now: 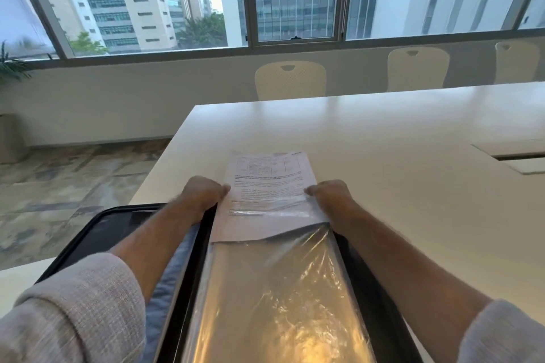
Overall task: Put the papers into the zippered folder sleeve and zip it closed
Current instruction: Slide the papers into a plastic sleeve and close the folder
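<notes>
Papers (pixel 267 186) lie at frame centre, their near end tucked under the clear sleeve (pixel 274 289) of my open black folder (pixel 188 259). My left hand (pixel 203 191) and right hand (pixel 330 193) pinch their side edges on the white table (pixel 383 141).

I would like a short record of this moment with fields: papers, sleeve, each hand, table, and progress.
papers: printed sheets, near end under the clear plastic, far end sticking out over the table
sleeve: clear plastic sleeve inside an open black folder
left hand: grips the papers' left edge
right hand: grips the right edge
table: white
progress: papers partly in; zipper not visible
</notes>
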A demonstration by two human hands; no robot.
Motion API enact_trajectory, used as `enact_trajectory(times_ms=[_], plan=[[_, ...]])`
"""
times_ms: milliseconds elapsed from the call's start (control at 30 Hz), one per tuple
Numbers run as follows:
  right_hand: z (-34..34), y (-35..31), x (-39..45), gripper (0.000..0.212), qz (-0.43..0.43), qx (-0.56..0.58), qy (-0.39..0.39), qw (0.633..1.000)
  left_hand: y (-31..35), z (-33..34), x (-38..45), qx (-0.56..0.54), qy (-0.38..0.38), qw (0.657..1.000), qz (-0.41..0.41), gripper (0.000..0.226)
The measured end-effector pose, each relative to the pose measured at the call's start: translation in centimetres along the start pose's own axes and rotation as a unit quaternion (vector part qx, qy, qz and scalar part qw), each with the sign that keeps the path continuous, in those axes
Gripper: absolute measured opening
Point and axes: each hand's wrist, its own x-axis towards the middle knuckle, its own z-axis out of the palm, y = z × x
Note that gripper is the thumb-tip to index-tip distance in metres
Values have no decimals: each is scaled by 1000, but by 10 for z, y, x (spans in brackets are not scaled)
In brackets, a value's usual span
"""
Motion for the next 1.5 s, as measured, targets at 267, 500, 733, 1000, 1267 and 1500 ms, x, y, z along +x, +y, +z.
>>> enact_trajectory(times_ms=[267,500,733,1000,1267,1500], plan=[[-12,7,3,19,1,65,-96,993,-6,-10,3,7,-78,997,-9,8],[-9,2,1,21,-1,84,-65,994,-1,-22,-3,122,-120,985,13,9],[-25,-6,-17,37,42,39,-230,971,-1,-10,-6,27,-52,998,14,8],[-39,1,-23,41,69,47,-231,969,-1,-1,0,-39,-15,999,-16,7],[-31,-5,-27,22,77,59,-158,983,-4,-6,0,5,-43,999,-1,19],[-35,-3,-33,29,70,59,-154,984,-5,-8,-1,87,-41,995,25,7]])
